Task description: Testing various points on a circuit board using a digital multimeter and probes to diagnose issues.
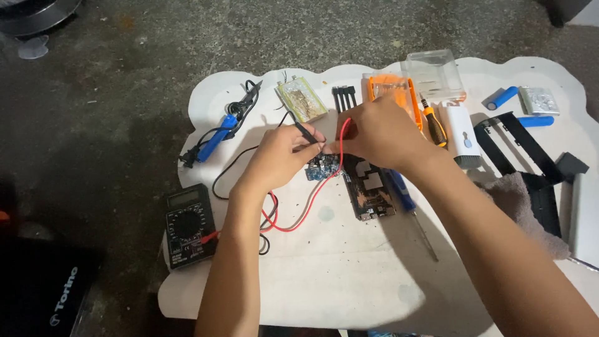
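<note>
Blue, small and square, the little circuit board (321, 167) lies on the white scalloped foam desk (349, 274), and both hands meet just above it. The left hand (281, 156) is closed around the black multimeter probe (304, 130), which slants from upper left down to the right, so that its tip points at the top edge of the blue board. The right hand (380, 134) comes from the other side and pinches the red multimeter probe (344, 128) between its fingers; the tip is hidden under the fingers, so I cannot tell if it touches the board. The blue board is thus directly below and between the two hands, a little nearer to the left one. Just beside it on the right lies the long dark brown circuit board (369, 190), with its long axis running away from the person, half covered by the right wrist. The red wire (309, 209) and the black wire (234, 165) curve back to the black digital multimeter (189, 226) at the left edge of the desk, well apart from the hands. A blue-handled soldering iron (218, 134) rests farther left, untouched.
</note>
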